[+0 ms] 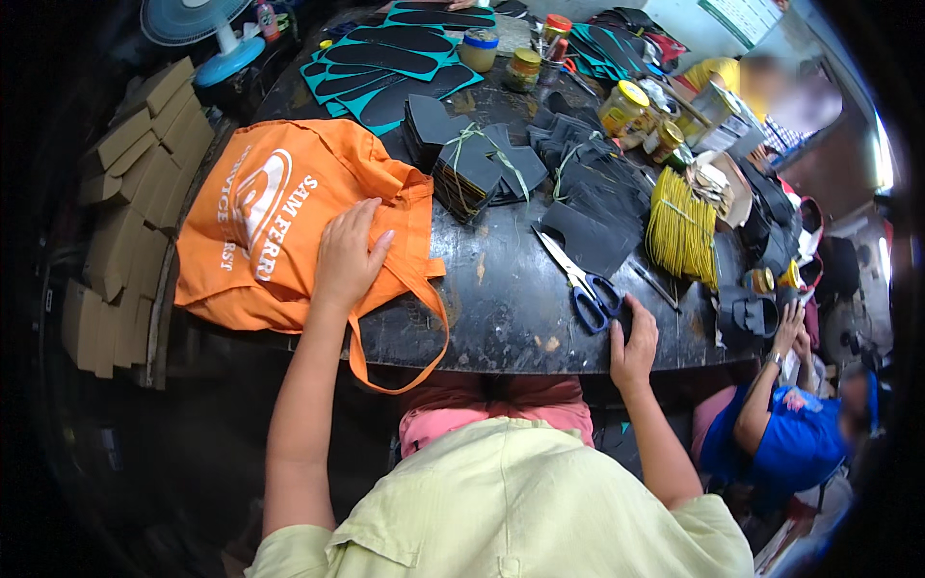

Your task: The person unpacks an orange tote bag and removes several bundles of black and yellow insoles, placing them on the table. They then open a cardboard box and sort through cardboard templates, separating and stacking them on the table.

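My left hand (pixel 349 255) rests flat, fingers spread, on an orange cloth bag (pixel 279 207) lying at the left of a dark worktable (pixel 501 308). My right hand (pixel 634 339) sits at the table's near edge with fingers curled, touching the blue handles of a pair of scissors (pixel 583 284); whether it grips them cannot be told. Behind the scissors lie tied stacks of black cut pieces (pixel 472 159) and a loose black piece (pixel 588 236).
A bundle of yellow cords (pixel 682 226), glass jars (pixel 624 108), teal-edged black sole shapes (pixel 385 63) and a blue fan (pixel 207 29) crowd the far side. Cardboard boxes (pixel 125 222) stack at left. A person in a blue shirt (pixel 790 433) works at right.
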A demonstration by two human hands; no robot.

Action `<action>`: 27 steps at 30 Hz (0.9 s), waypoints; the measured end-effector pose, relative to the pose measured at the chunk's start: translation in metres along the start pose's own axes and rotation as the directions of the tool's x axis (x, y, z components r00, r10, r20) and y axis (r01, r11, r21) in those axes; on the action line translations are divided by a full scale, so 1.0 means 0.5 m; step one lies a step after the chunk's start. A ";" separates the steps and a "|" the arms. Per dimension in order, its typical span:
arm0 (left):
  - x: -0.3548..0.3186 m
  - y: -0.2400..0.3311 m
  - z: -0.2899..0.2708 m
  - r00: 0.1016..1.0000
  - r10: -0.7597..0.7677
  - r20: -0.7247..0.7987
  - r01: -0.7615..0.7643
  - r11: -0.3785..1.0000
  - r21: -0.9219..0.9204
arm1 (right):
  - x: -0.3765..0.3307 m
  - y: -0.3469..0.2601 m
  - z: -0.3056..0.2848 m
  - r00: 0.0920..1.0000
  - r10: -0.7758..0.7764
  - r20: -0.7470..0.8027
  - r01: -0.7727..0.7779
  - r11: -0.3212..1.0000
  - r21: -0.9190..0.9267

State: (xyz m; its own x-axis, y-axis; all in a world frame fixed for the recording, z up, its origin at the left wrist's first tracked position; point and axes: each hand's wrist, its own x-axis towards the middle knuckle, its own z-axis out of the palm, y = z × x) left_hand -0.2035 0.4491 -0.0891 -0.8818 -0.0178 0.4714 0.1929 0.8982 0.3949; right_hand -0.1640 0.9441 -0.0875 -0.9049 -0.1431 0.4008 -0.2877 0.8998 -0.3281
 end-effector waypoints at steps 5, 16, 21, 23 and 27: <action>-0.003 -0.005 0.004 0.999 0.013 -0.041 -0.016 0.999 -0.050 | -0.003 -0.002 -0.001 1.000 -0.011 0.019 0.012 0.999 -0.046; -0.005 -0.007 0.001 1.000 -0.008 -0.006 0.008 0.998 -0.067 | -0.002 -0.006 0.002 0.999 -0.013 0.045 0.016 0.997 -0.070; 0.038 -0.011 -0.014 0.989 -0.125 0.080 0.143 0.949 -0.283 | 0.006 -0.009 -0.004 0.998 0.021 0.051 -0.023 0.999 0.033; 0.099 -0.025 -0.015 0.906 -0.350 0.240 0.420 0.655 -0.628 | 0.008 -0.009 -0.011 0.997 -0.012 0.076 0.007 0.998 0.061; 0.293 -0.046 0.021 0.892 -0.445 0.082 0.381 0.641 -0.666 | 0.011 -0.001 -0.023 0.994 -0.062 0.095 0.048 0.987 0.151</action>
State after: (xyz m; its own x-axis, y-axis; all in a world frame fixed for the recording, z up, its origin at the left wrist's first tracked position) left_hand -0.3416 0.4307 -0.0375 -0.9076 -0.3791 0.1802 0.0745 0.2770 0.9580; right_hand -0.1653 0.9478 -0.0753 -0.9109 -0.2374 0.3375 -0.3744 0.8194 -0.4341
